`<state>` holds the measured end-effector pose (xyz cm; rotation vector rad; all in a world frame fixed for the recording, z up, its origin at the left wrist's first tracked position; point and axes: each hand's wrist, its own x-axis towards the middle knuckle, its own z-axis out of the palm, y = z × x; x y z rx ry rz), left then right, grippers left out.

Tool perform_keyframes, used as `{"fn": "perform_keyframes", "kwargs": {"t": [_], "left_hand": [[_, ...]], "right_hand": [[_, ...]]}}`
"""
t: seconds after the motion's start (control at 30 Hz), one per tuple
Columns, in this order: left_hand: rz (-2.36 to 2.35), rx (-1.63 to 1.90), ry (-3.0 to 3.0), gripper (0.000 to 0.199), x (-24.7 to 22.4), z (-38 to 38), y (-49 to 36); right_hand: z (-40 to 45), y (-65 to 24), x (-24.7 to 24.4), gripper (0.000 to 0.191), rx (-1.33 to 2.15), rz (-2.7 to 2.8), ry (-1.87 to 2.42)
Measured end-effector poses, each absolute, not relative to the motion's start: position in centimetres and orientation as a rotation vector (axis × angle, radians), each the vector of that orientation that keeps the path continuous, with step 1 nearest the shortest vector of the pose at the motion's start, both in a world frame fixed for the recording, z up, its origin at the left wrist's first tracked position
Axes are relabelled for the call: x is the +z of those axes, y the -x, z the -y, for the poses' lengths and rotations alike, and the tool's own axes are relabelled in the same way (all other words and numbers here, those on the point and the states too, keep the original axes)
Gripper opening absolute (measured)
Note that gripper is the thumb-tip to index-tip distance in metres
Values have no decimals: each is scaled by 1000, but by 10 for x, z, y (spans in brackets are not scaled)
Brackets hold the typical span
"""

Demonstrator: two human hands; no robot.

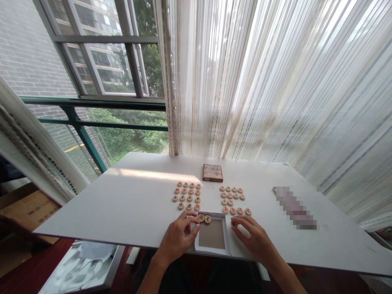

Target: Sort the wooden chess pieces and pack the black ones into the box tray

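A shallow white open box (227,241) with a grey-brown floor lies at the table's front edge. Inside, along its far wall, are two round wooden Chinese chess pieces with black characters, one piece (201,218) at the left corner and another piece (208,219) beside it. My left hand (179,233) is curled at the box's left wall, thumb and fingers closed around it next to the corner piece. Just right of the box, my right hand (252,234) pinches a chess piece (234,223) between thumb and fingers, its face partly hidden.
Behind the box, chess pieces with red or black characters stand in rows, a left group (190,198) and a right group (230,195). A patterned brown box (212,172) lies farther back on the white table (137,196). A pixelated object (295,207) is at right.
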<state>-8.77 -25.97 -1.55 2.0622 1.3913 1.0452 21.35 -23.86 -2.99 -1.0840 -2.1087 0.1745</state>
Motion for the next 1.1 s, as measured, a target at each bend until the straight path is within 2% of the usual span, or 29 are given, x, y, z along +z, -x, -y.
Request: {"fn": "perform_keyframes", "kwargs": {"t": [0.3,0.73,1.0,1.1], "left_hand": [[-1402,1042,-2066,13,-17,259,88],[-1393,1056,-2063,15,-14,260,87],[-1391,1046,-2062,13,-14,260,87],[-1388,1047,-2055,12,-14,260,87]], "right_hand": [[236,-188,0,33,267,2104,1016],[232,-177,-1,43,256,2084,967],[231,-173,0,23,268,2029,996],[232,-172,3,20,326,2001,1009]]}}
